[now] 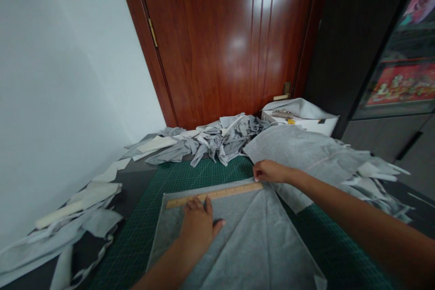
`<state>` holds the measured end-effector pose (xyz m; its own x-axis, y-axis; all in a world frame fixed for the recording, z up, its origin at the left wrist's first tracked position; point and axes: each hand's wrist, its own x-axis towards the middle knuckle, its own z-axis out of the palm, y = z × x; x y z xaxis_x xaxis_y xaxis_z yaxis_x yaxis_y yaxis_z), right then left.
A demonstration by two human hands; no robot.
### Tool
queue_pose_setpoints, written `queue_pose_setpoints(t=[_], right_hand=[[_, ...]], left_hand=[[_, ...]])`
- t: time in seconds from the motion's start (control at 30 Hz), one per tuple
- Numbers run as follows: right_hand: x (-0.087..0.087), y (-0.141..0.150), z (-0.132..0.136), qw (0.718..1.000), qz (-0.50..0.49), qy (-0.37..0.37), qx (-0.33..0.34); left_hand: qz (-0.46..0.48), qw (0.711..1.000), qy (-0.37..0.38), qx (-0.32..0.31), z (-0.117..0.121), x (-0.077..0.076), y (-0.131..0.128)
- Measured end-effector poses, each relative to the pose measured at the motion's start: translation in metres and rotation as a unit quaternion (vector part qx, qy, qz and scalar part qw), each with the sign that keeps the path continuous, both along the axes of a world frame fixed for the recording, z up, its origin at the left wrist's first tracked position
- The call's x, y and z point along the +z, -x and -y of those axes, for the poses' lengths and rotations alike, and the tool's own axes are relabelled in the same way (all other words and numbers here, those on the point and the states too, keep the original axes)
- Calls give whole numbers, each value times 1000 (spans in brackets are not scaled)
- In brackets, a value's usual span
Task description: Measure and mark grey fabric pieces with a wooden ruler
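Ruler (231, 191) along cloth's (251, 235) far edge, long axis left-right. Left hand (197, 224) open, fingertips on ruler's left half; right hand (272, 171) nearer its right end, fingers curled at cloth's far-right corner, can't tell if pinching.

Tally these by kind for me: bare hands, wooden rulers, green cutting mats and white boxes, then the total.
Left hand and right hand: 2
Wooden ruler: 1
Green cutting mat: 1
White box: 1
Total: 5

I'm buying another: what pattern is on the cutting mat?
The cutting mat is green with a paler grid, seen in the head view.
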<state>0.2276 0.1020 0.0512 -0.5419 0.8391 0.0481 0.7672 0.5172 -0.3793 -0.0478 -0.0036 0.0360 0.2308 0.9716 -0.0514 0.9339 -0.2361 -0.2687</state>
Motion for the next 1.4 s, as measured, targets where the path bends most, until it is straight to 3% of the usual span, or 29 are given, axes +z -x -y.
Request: queue_pose_setpoints(t=[0.17,0.3,0.47,0.57,0.67,0.9,1.17,1.4], right_hand=[[-4,19,3,992,-106,-3,-62],[-12,54,2,983,-169,19,-74],[-25,92,-6,974,-204,75,-57],[-32,103,-13,967,-227,94,-71],[-34,107,-18,962,-244,64,-103],[-28,121,-13,986,-161,30,-4],[-24,136,-14,994,-99,32,13],[-16,105,-14,999,-27,-2,39]], left_hand=[[30,995,9,-94,-6,10,-2],[25,996,15,-80,-9,13,-19],[14,998,-33,-43,-11,-4,-30],[30,996,-43,-76,-12,-14,-28],[43,992,-41,-108,-13,-19,-26],[53,992,-42,-106,-13,-22,-28],[68,991,-47,-103,-13,-22,-28],[65,991,-43,-107,-14,-19,-30]])
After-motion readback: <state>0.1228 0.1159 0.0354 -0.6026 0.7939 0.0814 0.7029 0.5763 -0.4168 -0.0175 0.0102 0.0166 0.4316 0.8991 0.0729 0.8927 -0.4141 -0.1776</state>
